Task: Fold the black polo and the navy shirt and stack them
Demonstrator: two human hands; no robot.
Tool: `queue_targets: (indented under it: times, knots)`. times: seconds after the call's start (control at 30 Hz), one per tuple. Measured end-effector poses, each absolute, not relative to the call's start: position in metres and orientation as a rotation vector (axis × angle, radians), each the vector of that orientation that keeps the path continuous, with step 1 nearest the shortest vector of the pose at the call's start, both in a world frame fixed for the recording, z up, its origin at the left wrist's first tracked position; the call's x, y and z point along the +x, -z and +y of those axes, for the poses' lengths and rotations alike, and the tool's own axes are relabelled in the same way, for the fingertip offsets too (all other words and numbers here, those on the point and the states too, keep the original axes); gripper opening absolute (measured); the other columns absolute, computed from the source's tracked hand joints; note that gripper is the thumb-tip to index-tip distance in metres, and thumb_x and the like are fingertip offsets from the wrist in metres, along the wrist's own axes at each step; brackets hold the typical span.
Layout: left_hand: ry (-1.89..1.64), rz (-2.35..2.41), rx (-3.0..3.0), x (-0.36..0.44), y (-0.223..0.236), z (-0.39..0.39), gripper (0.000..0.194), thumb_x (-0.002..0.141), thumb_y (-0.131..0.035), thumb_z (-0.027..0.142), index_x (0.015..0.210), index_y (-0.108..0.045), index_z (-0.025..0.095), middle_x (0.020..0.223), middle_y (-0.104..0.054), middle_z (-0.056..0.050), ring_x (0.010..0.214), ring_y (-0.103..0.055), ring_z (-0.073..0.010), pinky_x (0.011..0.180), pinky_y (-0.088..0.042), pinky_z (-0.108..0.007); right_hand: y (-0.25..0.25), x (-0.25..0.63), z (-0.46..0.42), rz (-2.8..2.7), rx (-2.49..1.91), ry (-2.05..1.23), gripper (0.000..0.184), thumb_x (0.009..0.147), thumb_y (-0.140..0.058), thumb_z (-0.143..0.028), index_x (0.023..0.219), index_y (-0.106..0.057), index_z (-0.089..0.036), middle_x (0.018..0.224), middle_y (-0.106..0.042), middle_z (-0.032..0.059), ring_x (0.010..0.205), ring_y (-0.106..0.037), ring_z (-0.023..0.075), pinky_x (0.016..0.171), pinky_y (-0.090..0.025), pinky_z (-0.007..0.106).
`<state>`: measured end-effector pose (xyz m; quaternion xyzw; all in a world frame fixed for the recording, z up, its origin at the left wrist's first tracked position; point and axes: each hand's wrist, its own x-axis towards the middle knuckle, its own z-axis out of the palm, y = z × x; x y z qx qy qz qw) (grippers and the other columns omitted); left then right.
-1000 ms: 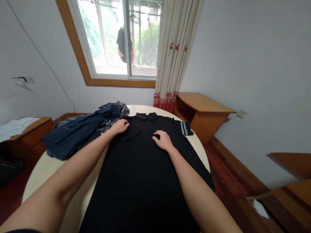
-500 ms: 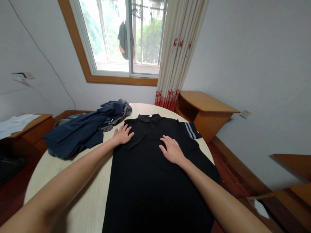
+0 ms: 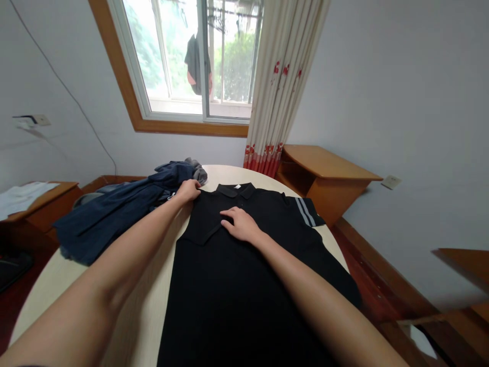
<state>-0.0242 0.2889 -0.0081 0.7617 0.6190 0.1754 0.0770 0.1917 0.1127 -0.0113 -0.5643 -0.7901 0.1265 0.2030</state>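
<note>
A black polo shirt (image 3: 229, 285) lies spread on the round table, collar towards the window, its left-side sleeve (image 3: 202, 224) folded inward over the chest. My left hand (image 3: 189, 190) is closed on the shirt's edge at the left shoulder, beside a heap of clothes. On the chest, my right hand (image 3: 241, 225) has its fingers bent and thumb at the inner end of the folded sleeve's hem, apparently pinching it; the fingertips are partly hidden. The other sleeve (image 3: 305, 211), with two grey stripes, stretches out to the right.
Navy and grey clothes (image 3: 114, 209) are heaped on the left of the pale round table (image 3: 133, 326). A wooden desk (image 3: 328, 165) stands past the right far edge, beside a curtain (image 3: 284, 86). Papers lie on a cabinet (image 3: 71, 191) at the left.
My left hand has gone from lying flat on the folded sleeve to gripping the shoulder edge farther away. My right hand has shifted left to the sleeve's hem, and the folded sleeve lies spread wider.
</note>
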Motion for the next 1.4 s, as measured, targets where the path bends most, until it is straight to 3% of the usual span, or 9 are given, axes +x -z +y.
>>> queue_targets:
  times: [0.23, 0.47, 0.6, 0.73, 0.87, 1.07, 1.2, 1.4]
  knots:
    - [-0.431, 1.936, 2.306, -0.021, 0.016, 0.286, 0.040, 0.079, -0.060, 0.011, 0.117, -0.072, 0.015, 0.121, -0.071, -0.014, 0.112, -0.066, -0.0280, 0.097, -0.050, -0.031, 0.032, 0.189, 0.131, -2.180, -1.564, -0.250, 0.035, 0.095, -0.058, -0.033, 0.125, -0.070, -0.018, 0.128, -0.063, 0.0110, 0.116, -0.056, 0.0234, 0.102, -0.045, 0.036]
    - [-0.321, 1.800, 2.678, 0.005, 0.033, 0.230, 0.049, 0.100, -0.036, 0.036, 0.139, -0.056, 0.015, 0.148, -0.051, -0.016, 0.139, -0.042, -0.0338, 0.113, -0.035, -0.050, 0.036, 0.185, 0.124, -2.188, -1.588, -0.150, 0.039, 0.096, -0.056, -0.032, 0.130, -0.067, -0.017, 0.131, -0.061, 0.0114, 0.117, -0.053, 0.0261, 0.103, -0.043, 0.040]
    - [-0.141, 1.758, 2.567, 0.005, 0.047, 0.233, 0.063, 0.101, -0.027, 0.051, 0.155, -0.037, 0.020, 0.165, -0.026, -0.010, 0.152, -0.021, -0.0318, 0.120, -0.022, -0.054, 0.036, 0.184, 0.124, -2.203, -1.609, -0.143, 0.042, 0.097, -0.054, -0.033, 0.133, -0.064, -0.017, 0.135, -0.060, 0.0123, 0.119, -0.051, 0.0277, 0.102, -0.042, 0.042]
    - [-0.103, 1.792, 2.496, 0.001, 0.046, 0.256, 0.066, 0.100, -0.024, 0.054, 0.158, -0.031, 0.023, 0.167, -0.020, -0.006, 0.154, -0.014, -0.0311, 0.120, -0.020, -0.056, 0.037, 0.183, 0.123, -2.218, -1.637, -0.129, 0.044, 0.098, -0.051, -0.035, 0.137, -0.061, -0.018, 0.143, -0.055, 0.0115, 0.128, -0.046, 0.0293, 0.104, -0.040, 0.044]
    - [-0.063, 1.850, 2.471, 0.016, 0.038, 0.260, 0.063, 0.100, -0.026, 0.048, 0.157, -0.034, 0.022, 0.166, -0.021, -0.008, 0.153, -0.016, -0.0364, 0.118, -0.019, -0.062, 0.037, 0.183, 0.124, -2.232, -1.650, -0.116, 0.045, 0.099, -0.049, -0.036, 0.139, -0.059, -0.019, 0.145, -0.054, 0.0108, 0.131, -0.044, 0.0292, 0.106, -0.038, 0.046]
    - [-0.191, 1.751, 2.634, 0.028, 0.051, 0.219, 0.063, 0.101, -0.024, 0.044, 0.157, -0.033, 0.015, 0.166, -0.022, -0.011, 0.153, -0.018, -0.0300, 0.121, -0.017, -0.052, 0.036, 0.182, 0.123, -2.240, -1.665, -0.119, 0.045, 0.099, -0.049, -0.037, 0.139, -0.058, -0.021, 0.146, -0.053, 0.0107, 0.131, -0.044, 0.0292, 0.105, -0.037, 0.046]
    - [-0.164, 1.863, 2.561, 0.003, 0.058, 0.201, 0.070, 0.100, -0.027, 0.047, 0.156, -0.032, 0.006, 0.166, -0.019, -0.016, 0.154, -0.015, -0.0320, 0.122, -0.020, -0.046, 0.036, 0.182, 0.124, -2.244, -1.662, -0.110, 0.045, 0.099, -0.047, -0.037, 0.139, -0.058, -0.019, 0.146, -0.053, 0.0112, 0.131, -0.044, 0.0299, 0.106, -0.037, 0.047]
    - [-0.151, 1.886, 2.503, -0.017, 0.061, 0.194, 0.075, 0.099, -0.025, 0.056, 0.156, -0.031, 0.007, 0.165, -0.021, -0.018, 0.153, -0.018, -0.0295, 0.122, -0.020, -0.046, 0.037, 0.182, 0.124, -2.249, -1.665, -0.114, 0.046, 0.099, -0.048, -0.036, 0.140, -0.058, -0.019, 0.147, -0.053, 0.0117, 0.132, -0.043, 0.0303, 0.106, -0.037, 0.048]
